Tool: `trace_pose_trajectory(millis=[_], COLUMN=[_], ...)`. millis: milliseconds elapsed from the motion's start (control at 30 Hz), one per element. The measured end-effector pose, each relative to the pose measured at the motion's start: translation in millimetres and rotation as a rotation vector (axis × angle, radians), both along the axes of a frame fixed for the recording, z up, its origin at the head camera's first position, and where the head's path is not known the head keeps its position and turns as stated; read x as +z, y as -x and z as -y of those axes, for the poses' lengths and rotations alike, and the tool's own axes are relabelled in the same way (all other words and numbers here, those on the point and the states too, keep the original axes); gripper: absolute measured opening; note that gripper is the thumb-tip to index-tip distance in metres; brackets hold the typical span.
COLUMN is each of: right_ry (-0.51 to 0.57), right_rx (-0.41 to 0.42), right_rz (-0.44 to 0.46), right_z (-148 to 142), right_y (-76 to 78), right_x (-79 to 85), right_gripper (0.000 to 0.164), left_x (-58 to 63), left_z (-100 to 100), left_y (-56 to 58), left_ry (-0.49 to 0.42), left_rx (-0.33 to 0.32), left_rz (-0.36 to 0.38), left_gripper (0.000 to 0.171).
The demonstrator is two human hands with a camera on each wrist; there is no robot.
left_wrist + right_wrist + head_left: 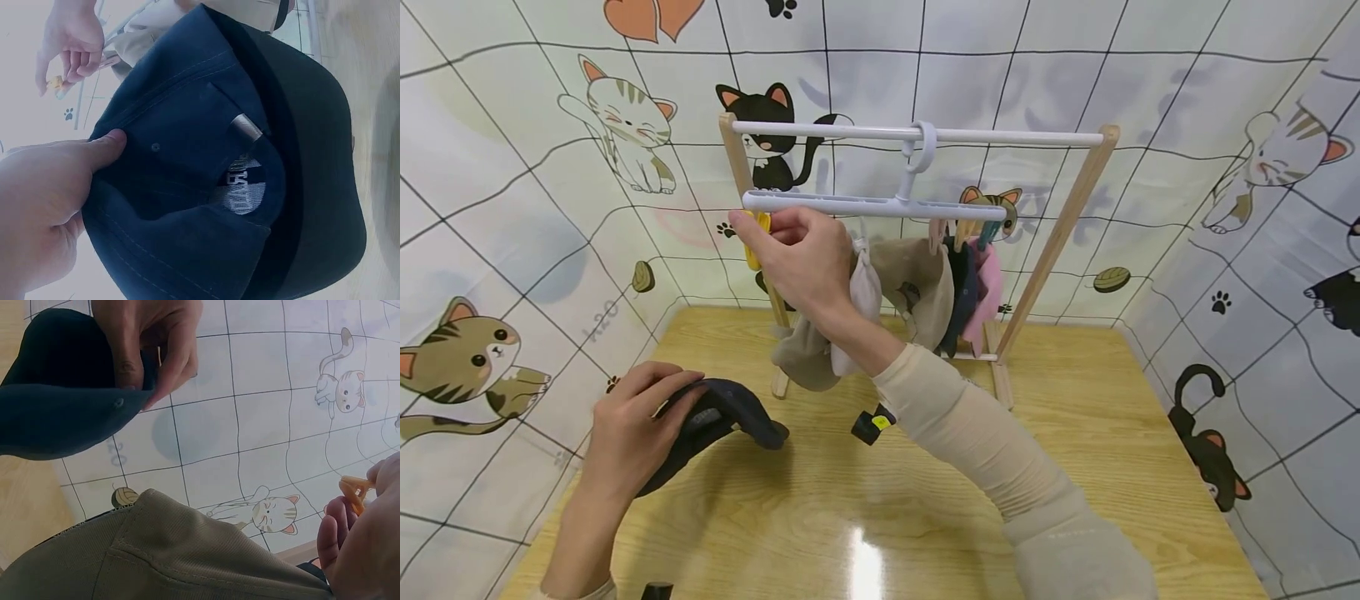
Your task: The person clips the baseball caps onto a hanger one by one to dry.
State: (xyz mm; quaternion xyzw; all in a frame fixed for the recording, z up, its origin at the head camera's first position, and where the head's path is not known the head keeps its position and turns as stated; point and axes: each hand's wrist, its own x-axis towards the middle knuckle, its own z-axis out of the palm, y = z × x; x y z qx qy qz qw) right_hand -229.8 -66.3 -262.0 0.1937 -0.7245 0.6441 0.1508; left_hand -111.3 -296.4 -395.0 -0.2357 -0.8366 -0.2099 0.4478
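My left hand [625, 429] pinches the rear edge of a dark navy baseball cap [730, 404] above the table. In the left wrist view the cap's [169, 187] back strap with a metal buckle shows, and white embroidery is visible through the opening. Up at the left end of a pale hanger bar [835, 204], my right hand [808, 258] pinches a yellow clothespin [754, 250]. The right wrist view shows this clothespin [356, 490] between thumb and fingers. Beside that hand hangs a khaki cap [169, 550]. The navy cap is apart from the hanger.
A wooden rack with a white rod [1022, 137] carries the hanger by its hook [927, 148]. A beige cap [925, 267], dark cloth and a pink piece [991, 279] hang from clothespins [987, 233]. A small black item [868, 427] with a yellow mark lies on the table [1075, 467].
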Motion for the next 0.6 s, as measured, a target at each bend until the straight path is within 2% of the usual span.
trace_pose_trajectory(millis=[233,367,400,500,533,600], right_ry=[-0.036,-0.033,-0.033,-0.049,-0.06,-0.081], right_rx=[0.008,0.017,0.022,0.032,0.035,0.04], right_rz=[-0.001,-0.01,-0.011,-0.009,-0.006,0.0], right_z=[-5.5,-9.7,-11.0,-15.4,-16.9,-19.8], right_y=[-0.6,0.6,1.0,2.6,3.3,5.0], right_x=[-2.6,-4.8,-5.5,-7.8,-8.6,-10.3], right_gripper=[0.033,0.03,0.029,0.027,0.027,0.026], left_x=[2.4,3.1,3.7,6.7,8.0,10.8], left_z=[-7.9,-12.6,-13.8,-17.9,-19.3,-22.3], left_y=[1.2,3.3,3.7,5.0,5.2,5.4], left_ry=[0.086,0.149,0.16,0.185,0.192,0.206], left_rx=[-0.091,-0.109,-0.112,-0.115,-0.112,-0.1], left_rz=[0.09,0.093,0.096,0.097,0.101,0.114], left_gripper=[0.054,0.053,0.048,0.015,0.013,0.033])
